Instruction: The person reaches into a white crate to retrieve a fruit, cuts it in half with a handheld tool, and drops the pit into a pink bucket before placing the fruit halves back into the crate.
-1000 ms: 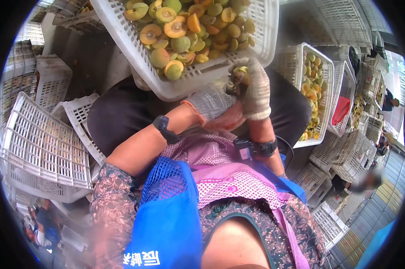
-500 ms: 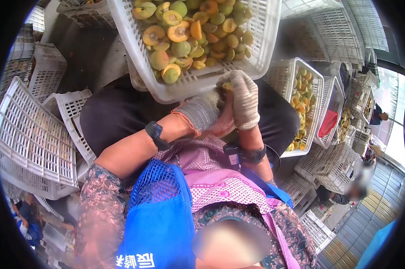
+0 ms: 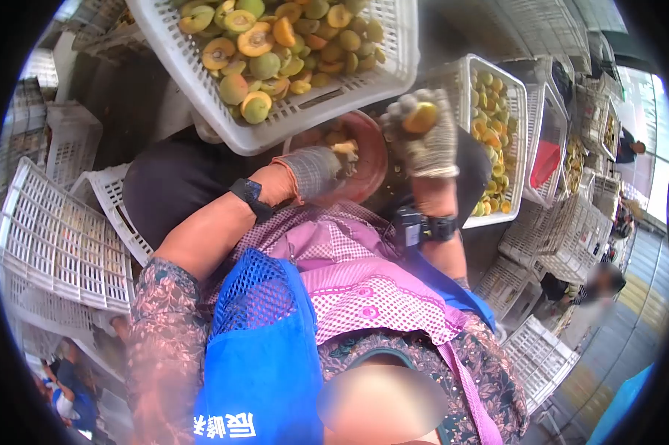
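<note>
My right hand (image 3: 427, 133), in a striped knit glove, is raised to the right of a reddish tub (image 3: 375, 156) between my knees. Its fingers are closed on a yellow-orange apricot half (image 3: 421, 117). Over the tub's left side is my left hand (image 3: 323, 172), in a grey glove with an orange cuff. Its fingers are curled and blurred, with a pale yellowish piece at the tips; I cannot make out what it is. Ahead of both hands, a white crate (image 3: 275, 135) holds many halved, green-yellow apricots (image 3: 264, 65).
To the right stands another white crate (image 3: 523, 141) of fruit halves, with a crate holding a red item (image 3: 545, 184) beyond it. White crates (image 3: 67, 230) are piled on my left. Other people (image 3: 597, 297) are farther off at the right and lower left.
My hands, close together before, have parted. The right has moved right with the apricot half now showing, and the reddish tub has come into fuller view. The whole view has shifted slightly.
</note>
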Tool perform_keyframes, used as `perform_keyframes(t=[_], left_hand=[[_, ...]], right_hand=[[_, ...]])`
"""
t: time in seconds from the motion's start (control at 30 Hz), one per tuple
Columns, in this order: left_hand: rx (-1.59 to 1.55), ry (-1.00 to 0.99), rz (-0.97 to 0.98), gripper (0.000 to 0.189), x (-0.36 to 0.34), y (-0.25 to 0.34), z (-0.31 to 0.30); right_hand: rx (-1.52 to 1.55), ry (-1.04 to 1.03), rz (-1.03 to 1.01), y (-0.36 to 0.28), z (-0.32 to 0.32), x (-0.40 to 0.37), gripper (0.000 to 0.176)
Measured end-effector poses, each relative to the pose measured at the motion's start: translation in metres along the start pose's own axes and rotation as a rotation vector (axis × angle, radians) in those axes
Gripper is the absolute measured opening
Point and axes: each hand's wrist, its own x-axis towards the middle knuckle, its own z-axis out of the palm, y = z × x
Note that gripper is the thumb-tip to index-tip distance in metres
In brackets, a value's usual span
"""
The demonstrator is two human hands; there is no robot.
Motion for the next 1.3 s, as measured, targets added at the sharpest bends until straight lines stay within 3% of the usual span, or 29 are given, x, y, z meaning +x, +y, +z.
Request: perform_keyframes(t=[0.07,0.13,0.2,0.23,0.3,0.33,0.37,0.4,0.43,0.47,0.53,0.57,0.6,0.63,0.67,0.7,0.73,0.77,0.8,0.83,0.87,0.9,0.93,0.97,1.07,1.1,1.13,1.27,1.3], left_hand=[[0.019,0.1,0.061,0.042,-0.013,0.012,-0.007],[-0.146,0.155,-0.065,0.041,-0.023,0.0,-0.005],[-0.035,0.062,-0.129,0.039,-0.024,0.008,-0.016],[-0.041,0.173,-0.074,0.038,-0.012,0.003,-0.006],[0.025,0.392,0.039,0.031,-0.012,0.015,-0.017],[0.025,0.398,0.037,0.031,-0.006,0.012,-0.014],[-0.007,0.606,0.16,0.027,0.003,0.004,-0.008],[-0.04,0.81,0.28,0.024,0.007,-0.002,-0.004],[-0.041,0.809,0.264,0.024,0.006,-0.002,-0.005],[-0.383,0.831,0.308,0.024,0.005,0.0,-0.006],[-1.073,0.846,0.39,0.024,-0.001,0.0,-0.015],[-0.128,1.036,0.401,0.023,-0.018,-0.001,-0.036],[-0.131,1.033,0.39,0.023,-0.032,0.004,-0.052],[0.369,1.038,0.306,0.022,-0.045,0.013,-0.065],[0.868,1.001,0.212,0.021,-0.05,0.016,-0.071],[0.866,0.999,0.211,0.021,-0.048,0.012,-0.069],[0.186,0.914,0.194,0.024,-0.042,0.007,-0.063],[-0.479,0.762,0.164,0.029,-0.038,0.006,-0.061],[-0.48,0.758,0.168,0.029,-0.034,0.006,-0.06],[-0.501,0.871,0.129,0.025,-0.031,0.006,-0.06],[-0.521,0.983,0.086,0.024,-0.028,0.006,-0.06],[-0.729,1.113,0.205,0.025,0.0,-0.009,-0.036],[-0.726,1.103,0.205,0.025,-0.001,-0.007,-0.037],[-0.696,1.049,0.169,0.025,-0.007,-0.004,-0.041],[-0.769,0.956,0.095,0.028,-0.019,0.012,-0.048],[-0.605,0.79,-0.019,0.033,-0.023,0.017,-0.052],[-0.439,0.622,-0.128,0.041,-0.025,0.022,-0.055],[-0.466,0.597,-0.092,0.044,-0.02,0.013,-0.048],[-0.389,0.57,-0.167,0.044,-0.019,0.017,-0.051]], right_hand=[[-0.243,0.029,-0.341,-0.05,-0.019,-0.008,0.025],[-0.897,0.141,-0.798,-0.108,-0.032,-0.029,0.027],[-1.842,0.744,-1.033,-0.171,-0.047,-0.026,0.027],[-1.846,0.743,-1.048,-0.166,-0.031,-0.024,0.027],[-1.374,0.301,-0.896,-0.135,0.011,-0.02,0.027],[-1.64,0.138,-0.99,-0.125,0.009,0.002,0.027],[-1.898,-0.044,-1.075,-0.113,0.004,0.036,0.027],[-1.814,-0.089,-0.977,-0.086,0.009,0.065,0.026],[-1.724,-0.136,-0.874,-0.051,0.02,0.088,0.025],[-1.793,-0.103,-0.739,-0.025,0.039,0.098,0.026],[-1.959,-0.189,-0.803,0.01,0.03,0.155,0.033],[-2.24,-0.278,-0.918,0.024,0.037,0.159,0.034],[-2.519,-0.375,-1.037,0.034,0.046,0.158,0.035],[-2.515,-0.382,-1.03,0.033,0.055,0.153,0.035],[-2.477,-0.491,-0.788,0.029,0.067,0.146,0.036],[-2.422,-0.59,-0.55,0.026,0.072,0.142,0.037],[-2.423,-0.588,-0.543,0.02,0.062,0.143,0.037],[-1.852,-0.489,-0.35,0.012,0.048,0.143,0.038],[-1.276,-0.377,-0.178,0.005,0.035,0.144,0.04],[-1.125,-0.356,-0.035,0.001,0.038,0.124,0.043],[-1.119,-0.353,-0.035,0.005,0.032,0.109,0.043],[-0.862,-0.41,0.041,0.01,0.025,0.095,0.043],[-0.603,-0.459,0.11,0.015,0.02,0.082,0.043],[-0.594,-0.454,0.107,0.019,0.017,0.067,0.043],[-0.961,-0.491,-0.193,0.034,0.017,0.03,0.038],[-1.214,-0.466,-0.378,0.04,0.008,0.033,0.037],[-1.203,-0.455,-0.384,0.04,0.01,0.024,0.037],[-1.249,-0.424,-0.485,0.052,-0.015,0.023,0.031],[-1.213,-0.393,-0.538,0.058,-0.026,0.033,0.028]])
